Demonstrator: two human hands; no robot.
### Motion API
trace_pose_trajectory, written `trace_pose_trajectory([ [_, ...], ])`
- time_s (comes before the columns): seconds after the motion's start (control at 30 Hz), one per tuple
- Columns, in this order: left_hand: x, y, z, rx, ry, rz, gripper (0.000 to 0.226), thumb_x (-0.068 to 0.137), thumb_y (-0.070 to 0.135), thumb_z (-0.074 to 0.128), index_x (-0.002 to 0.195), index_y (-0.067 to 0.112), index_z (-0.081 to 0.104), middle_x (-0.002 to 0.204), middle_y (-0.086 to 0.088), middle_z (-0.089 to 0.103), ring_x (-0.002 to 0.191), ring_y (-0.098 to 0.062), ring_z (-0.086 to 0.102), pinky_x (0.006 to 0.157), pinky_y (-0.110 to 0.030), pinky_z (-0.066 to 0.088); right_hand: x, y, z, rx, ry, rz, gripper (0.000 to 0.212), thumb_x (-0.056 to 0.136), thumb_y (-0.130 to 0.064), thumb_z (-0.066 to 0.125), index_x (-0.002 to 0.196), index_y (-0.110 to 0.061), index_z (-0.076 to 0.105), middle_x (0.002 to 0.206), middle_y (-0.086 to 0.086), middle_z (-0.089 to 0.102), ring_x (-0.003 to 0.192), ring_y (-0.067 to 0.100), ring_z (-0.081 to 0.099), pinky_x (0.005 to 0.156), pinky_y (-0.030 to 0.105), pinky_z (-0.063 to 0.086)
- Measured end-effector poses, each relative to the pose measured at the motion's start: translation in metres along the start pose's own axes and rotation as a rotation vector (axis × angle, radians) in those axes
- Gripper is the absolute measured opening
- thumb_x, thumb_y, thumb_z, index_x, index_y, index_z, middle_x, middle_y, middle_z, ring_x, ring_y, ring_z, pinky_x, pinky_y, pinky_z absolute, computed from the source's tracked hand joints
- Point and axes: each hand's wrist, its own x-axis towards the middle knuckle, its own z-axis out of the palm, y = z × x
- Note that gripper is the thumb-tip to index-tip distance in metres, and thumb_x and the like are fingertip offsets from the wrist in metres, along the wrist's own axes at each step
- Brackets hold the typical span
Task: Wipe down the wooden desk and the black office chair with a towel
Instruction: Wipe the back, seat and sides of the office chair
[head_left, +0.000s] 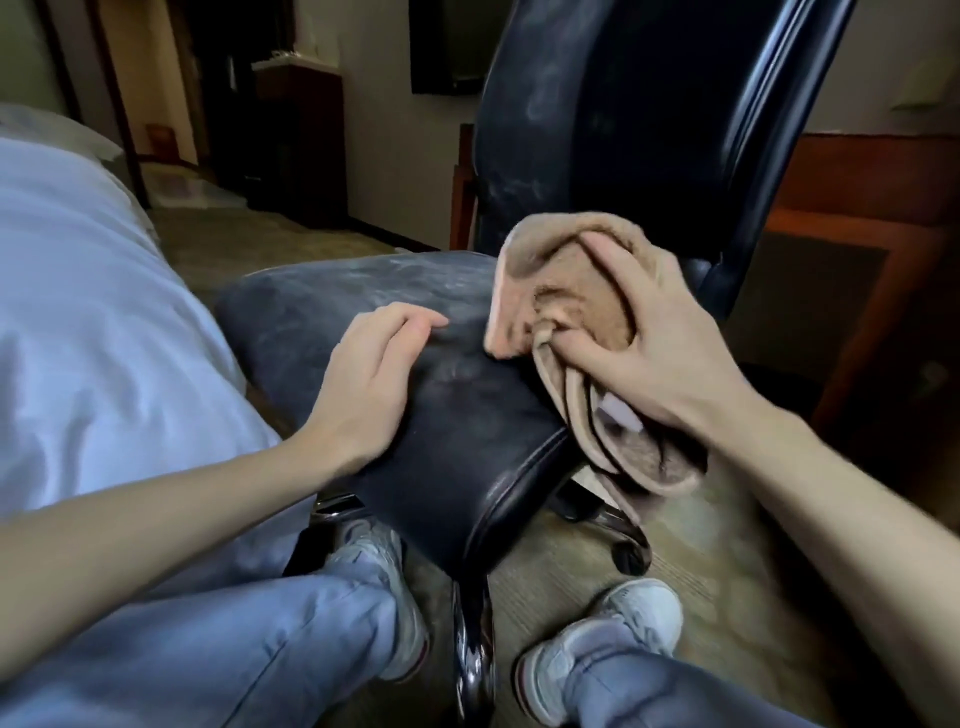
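Our right grip (670, 358) bunches the tan towel (550, 291) at the right edge of the black office chair (457, 467), whose seat is streaked grey. Our left grip (363, 384) rests flat and relaxed on the leather, holding nothing. We judge the chair-wiping step under way; next, the towel must press down and sweep across the seat.
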Motion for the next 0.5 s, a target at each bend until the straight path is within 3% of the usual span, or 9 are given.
trace_pose_trajectory([
  [0.07, -0.003, -0.003, -0.004, -0.133, 0.049, -0.029, 0.043, 0.1, 0.042, 0.031, 0.114, 0.026, 0.068, 0.116, 0.019, 0.065, 0.118, -0.007, 0.055, 0.106, -0.026, 0.038, 0.018, 0.013, 0.007, -0.162, -0.275, 0.062, 0.095, 0.074, -0.089, 0.048, 0.157, -0.053, 0.02, 0.164, -0.004, 0.032, 0.146, 0.029, 0.037, 0.115, 0.053, 0.034],
  [0.13, -0.009, -0.012, -0.007, -0.156, 0.083, 0.004, 0.045, 0.098, 0.042, 0.035, 0.115, 0.019, 0.07, 0.117, 0.014, 0.068, 0.119, -0.009, 0.056, 0.107, -0.028, 0.039, 0.027, 0.015, 0.017, -0.059, -0.414, 0.123, 0.088, 0.073, -0.087, 0.054, 0.151, -0.051, 0.039, 0.161, -0.012, 0.039, 0.147, 0.026, 0.037, 0.118, 0.045, 0.031],
  [0.23, -0.02, -0.026, -0.01, 0.044, 0.087, 0.094, 0.043, 0.1, 0.038, 0.039, 0.116, 0.013, 0.07, 0.123, 0.003, 0.069, 0.12, -0.021, 0.059, 0.108, -0.045, 0.041, 0.022, 0.004, 0.018, -0.025, -0.389, 0.053, 0.057, 0.075, -0.079, 0.056, 0.127, -0.057, 0.058, 0.133, -0.024, 0.058, 0.13, 0.024, 0.053, 0.098, 0.036, 0.039],
  [0.37, -0.019, -0.028, -0.005, 0.263, 0.089, 0.011, 0.049, 0.095, 0.05, 0.039, 0.127, 0.026, 0.067, 0.136, 0.007, 0.063, 0.134, -0.016, 0.052, 0.119, -0.053, 0.025, -0.014, -0.024, 0.009, -0.093, -0.285, -0.201, 0.057, 0.073, -0.068, 0.05, 0.12, -0.039, 0.066, 0.119, -0.013, 0.061, 0.109, 0.025, 0.059, 0.085, 0.032, 0.041],
  [0.5, -0.018, -0.018, -0.002, 0.341, 0.057, -0.075, 0.055, 0.092, 0.053, 0.034, 0.133, 0.031, 0.064, 0.146, 0.008, 0.057, 0.142, -0.015, 0.044, 0.123, -0.053, 0.018, -0.053, -0.06, 0.008, -0.248, -0.207, -0.358, 0.055, 0.07, -0.068, 0.056, 0.111, -0.033, 0.065, 0.104, -0.003, 0.06, 0.093, 0.028, 0.05, 0.077, 0.042, 0.048],
])
